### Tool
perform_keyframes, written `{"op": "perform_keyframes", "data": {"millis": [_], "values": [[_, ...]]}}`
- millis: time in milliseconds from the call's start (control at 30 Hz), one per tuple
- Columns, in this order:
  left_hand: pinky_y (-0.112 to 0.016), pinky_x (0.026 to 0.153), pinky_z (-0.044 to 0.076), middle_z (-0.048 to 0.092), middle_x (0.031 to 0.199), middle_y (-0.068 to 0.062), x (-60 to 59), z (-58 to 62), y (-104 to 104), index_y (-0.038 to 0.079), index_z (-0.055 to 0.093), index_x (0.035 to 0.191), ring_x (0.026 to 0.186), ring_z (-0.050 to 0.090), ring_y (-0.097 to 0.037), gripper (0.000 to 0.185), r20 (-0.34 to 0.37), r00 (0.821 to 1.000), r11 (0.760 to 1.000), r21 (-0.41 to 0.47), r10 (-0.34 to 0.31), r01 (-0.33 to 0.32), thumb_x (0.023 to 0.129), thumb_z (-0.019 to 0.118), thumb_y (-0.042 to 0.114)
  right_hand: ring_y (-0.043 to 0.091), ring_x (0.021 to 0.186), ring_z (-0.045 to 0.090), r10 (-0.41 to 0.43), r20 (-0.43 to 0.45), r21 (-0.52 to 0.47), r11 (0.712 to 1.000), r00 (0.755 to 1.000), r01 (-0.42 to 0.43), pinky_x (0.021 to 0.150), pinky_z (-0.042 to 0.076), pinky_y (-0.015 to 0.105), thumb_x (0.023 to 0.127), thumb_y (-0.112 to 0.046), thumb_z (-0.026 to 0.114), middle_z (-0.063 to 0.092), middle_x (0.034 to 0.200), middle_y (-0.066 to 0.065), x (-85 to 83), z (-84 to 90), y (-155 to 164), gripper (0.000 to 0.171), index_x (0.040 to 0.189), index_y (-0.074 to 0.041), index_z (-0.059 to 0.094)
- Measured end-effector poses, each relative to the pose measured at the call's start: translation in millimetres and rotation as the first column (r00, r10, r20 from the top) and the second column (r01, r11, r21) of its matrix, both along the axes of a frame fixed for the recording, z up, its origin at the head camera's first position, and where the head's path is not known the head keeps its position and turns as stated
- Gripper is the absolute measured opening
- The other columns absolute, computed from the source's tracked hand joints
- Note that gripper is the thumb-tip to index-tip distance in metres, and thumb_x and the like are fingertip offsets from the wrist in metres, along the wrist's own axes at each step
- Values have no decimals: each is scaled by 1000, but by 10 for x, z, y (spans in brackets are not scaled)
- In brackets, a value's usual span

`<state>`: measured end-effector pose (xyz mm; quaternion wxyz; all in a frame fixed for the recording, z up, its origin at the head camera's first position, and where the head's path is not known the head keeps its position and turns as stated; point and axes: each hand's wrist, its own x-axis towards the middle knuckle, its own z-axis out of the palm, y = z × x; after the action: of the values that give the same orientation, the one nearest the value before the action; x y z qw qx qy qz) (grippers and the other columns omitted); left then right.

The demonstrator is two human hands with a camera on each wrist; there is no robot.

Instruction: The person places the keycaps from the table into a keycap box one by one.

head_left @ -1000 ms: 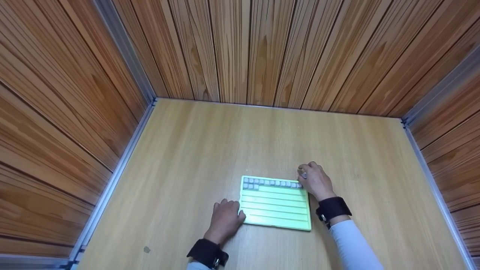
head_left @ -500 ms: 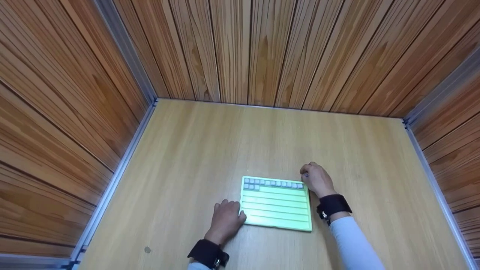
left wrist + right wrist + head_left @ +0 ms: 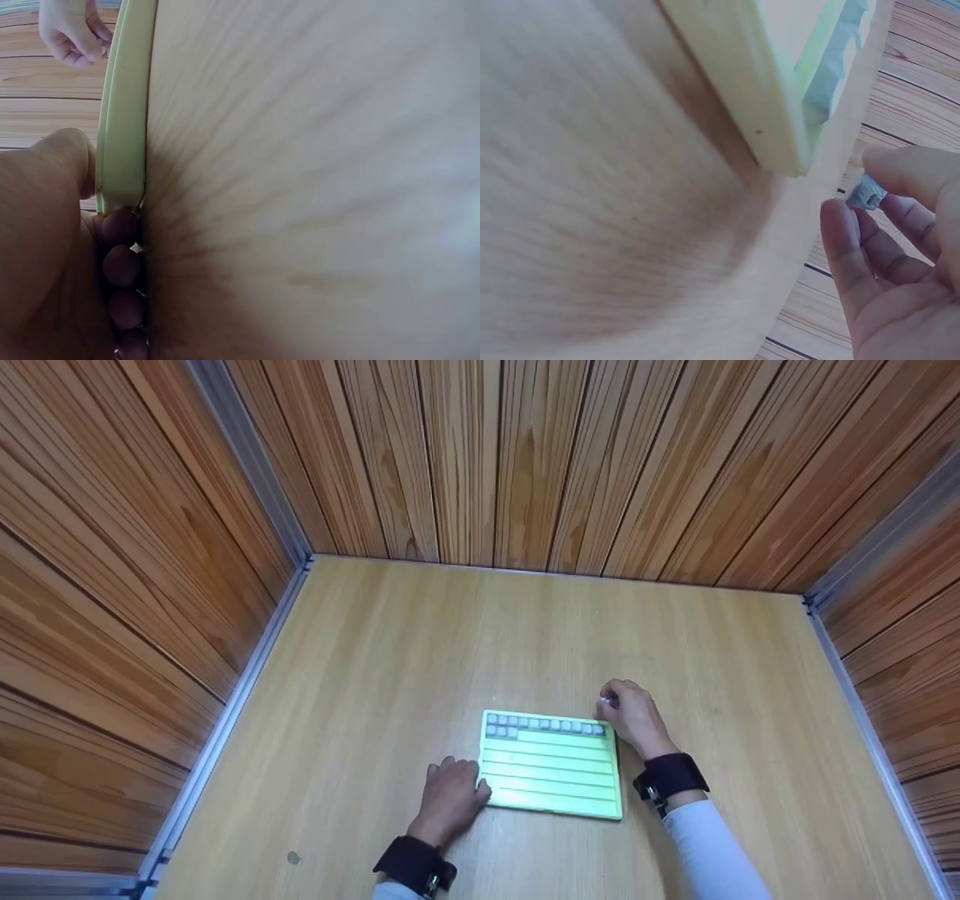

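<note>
pinching a small grey tile [image 3: 865, 193] between thumb and fingertips, the right hand [image 3: 634, 716] is hovering just off the far right corner of the pale green tray [image 3: 551, 780], which is lying flat on the worktop [image 3: 450, 645] close to its near edge, a little right of centre. the left hand [image 3: 450, 802] is pressing against the tray's left edge, thumb up on the rim and fingers curled against its side, so it is gripping the tray rather than lying loose. a row of grey tiles [image 3: 546, 726] is filling the far slot, with a couple more starting the second slot at its left end. to do this step well, it seems wise to be keeping the left hand firm so the tray is not sliding, and to be holding the tile level and square to the slot, since a tilted tile would likely be catching on the ridge. the head view is showing the whole layout and how many slots are standing bare, but the pinched tile is only a pale speck there; the right wrist view is showing the pinch plainly, with the tray's corner just beside it; the left wrist view is showing the thumb on the rim and the fingertips [image 3: 120, 264] tucked against the tray's edge where it meets the worktop, which the head view is hiding.
</note>
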<state>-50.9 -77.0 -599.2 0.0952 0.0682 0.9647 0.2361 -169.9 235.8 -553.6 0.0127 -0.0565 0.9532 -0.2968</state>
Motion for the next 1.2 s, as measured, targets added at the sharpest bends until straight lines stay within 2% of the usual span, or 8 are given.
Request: {"op": "perform_keyframes", "data": {"millis": [133,267,400,533,767,1000,1200], "values": [[-38,73,28,45,69,3,-2,5,2,17,53,77,72,36,-20,21,7,1000,1000,2,5,-5,90,55,33,28,92,63,11,-28,-27,1000,1000,-12,80,49,42,94,-10,67,66,103,13,15,23,-46,15,106,-2,69],[-37,72,28,44,67,3,12,1,-2,16,52,75,71,35,-20,21,-29,1000,1000,5,3,-3,89,56,30,29,95,64,46,-44,-85,995,998,-50,83,51,43,94,-7,67,66,110,14,33,35,-99,19,112,0,71],[-37,71,27,42,66,3,28,-8,-7,16,50,72,70,34,-20,21,-60,998,1000,14,3,-2,88,57,28,30,101,65,95,-37,-176,979,995,-100,87,54,44,93,-2,66,63,113,14,56,54,-159,19,111,2,69],[-37,72,27,43,66,3,30,-4,-4,16,51,73,71,34,-20,21,-46,999,1000,20,8,-7,88,58,28,32,108,64,140,-33,-223,964,990,-144,92,54,44,92,2,65,62,114,14,76,70,-217,21,113,3,67],[-38,73,28,44,68,3,13,5,-1,16,52,75,72,35,-20,20,-32,999,1000,8,4,-4,88,58,30,31,106,66,164,-40,-221,961,986,-168,92,53,43,92,2,67,63,114,13,111,116,-329,24,115,2,68],[-38,73,28,45,69,3,20,6,1,16,53,76,73,36,-20,20,-24,1000,1000,1,5,-5,88,58,30,20,91,64,207,-72,-178,960,976,-217,77,53,32,90,-1,69,65,107,6,160,109,-469,21,112,-3,72],[-38,73,28,44,68,3,30,7,-2,16,53,75,72,36,-20,20,-42,999,1000,1,-4,4,88,57,30,17,85,64,272,-108,-162,944,956,-287,75,53,29,87,0,72,66,103,6,234,34,-624,21,108,-2,73]]}}
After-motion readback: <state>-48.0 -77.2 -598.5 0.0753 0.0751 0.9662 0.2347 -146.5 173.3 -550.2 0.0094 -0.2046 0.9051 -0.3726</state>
